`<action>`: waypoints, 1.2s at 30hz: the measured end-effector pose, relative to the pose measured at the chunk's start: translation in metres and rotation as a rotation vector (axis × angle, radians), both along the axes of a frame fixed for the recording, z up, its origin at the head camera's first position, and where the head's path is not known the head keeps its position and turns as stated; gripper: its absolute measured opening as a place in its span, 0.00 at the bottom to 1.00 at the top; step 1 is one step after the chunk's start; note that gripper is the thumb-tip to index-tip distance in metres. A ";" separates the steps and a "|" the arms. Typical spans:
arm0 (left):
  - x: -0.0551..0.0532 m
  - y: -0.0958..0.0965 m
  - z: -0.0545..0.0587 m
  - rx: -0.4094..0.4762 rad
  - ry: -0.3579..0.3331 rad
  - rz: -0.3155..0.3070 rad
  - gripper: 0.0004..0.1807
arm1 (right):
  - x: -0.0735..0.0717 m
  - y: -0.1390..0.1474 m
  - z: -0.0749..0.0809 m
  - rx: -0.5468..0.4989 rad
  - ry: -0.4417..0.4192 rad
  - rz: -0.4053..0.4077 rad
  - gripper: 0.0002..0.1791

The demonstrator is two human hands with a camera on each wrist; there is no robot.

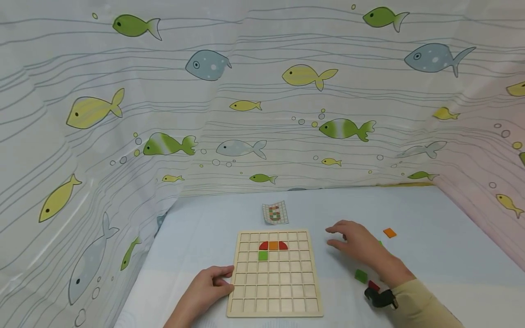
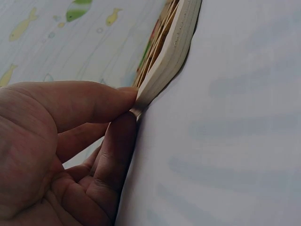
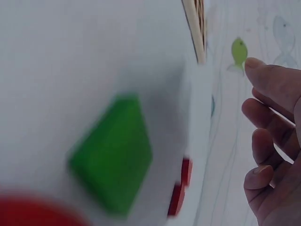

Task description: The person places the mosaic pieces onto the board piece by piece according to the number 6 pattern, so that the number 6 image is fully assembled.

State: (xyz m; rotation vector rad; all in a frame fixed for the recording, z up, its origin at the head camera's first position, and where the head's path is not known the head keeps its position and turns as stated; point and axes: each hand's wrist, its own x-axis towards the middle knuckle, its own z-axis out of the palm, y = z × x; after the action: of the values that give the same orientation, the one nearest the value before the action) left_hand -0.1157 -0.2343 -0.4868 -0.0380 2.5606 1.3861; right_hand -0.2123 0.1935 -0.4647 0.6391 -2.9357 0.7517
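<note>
We see the left hand (image 1: 205, 288) pinching the left edge of the gridded board (image 1: 274, 279), which lies on the table (image 1: 197, 232). The right hand (image 1: 357, 242), half open with fingers loosely bent, holds nothing and hovers to the board's right. On the board we count 4 tiles (image 1: 273, 246) (2 red, 1 orange, 1 green); a patterned card (image 1: 275, 212) lies just beyond it.

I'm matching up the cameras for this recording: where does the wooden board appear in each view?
Head: wooden board, lower middle.
Left wrist: its edge, upper middle, seen side-on.
Right wrist: a small part, at the top, right of centre.
Shared landmark: the fish-print curtain, visible in all three.
</note>
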 end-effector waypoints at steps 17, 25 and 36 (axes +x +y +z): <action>0.001 0.000 0.001 0.037 -0.003 -0.003 0.31 | -0.002 0.096 0.002 0.064 -0.053 -0.217 0.24; 0.000 0.000 -0.001 0.048 -0.012 -0.002 0.32 | -0.003 0.125 -0.005 0.090 -0.061 -0.255 0.23; 0.001 0.000 -0.002 0.037 0.004 -0.011 0.32 | -0.014 0.142 -0.016 0.170 -0.160 -0.274 0.26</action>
State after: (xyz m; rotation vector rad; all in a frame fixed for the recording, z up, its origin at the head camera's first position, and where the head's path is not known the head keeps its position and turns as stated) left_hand -0.1149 -0.2346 -0.4887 -0.0147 2.5339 1.4304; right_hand -0.2266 0.3359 -0.4810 0.1821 -3.1636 0.5540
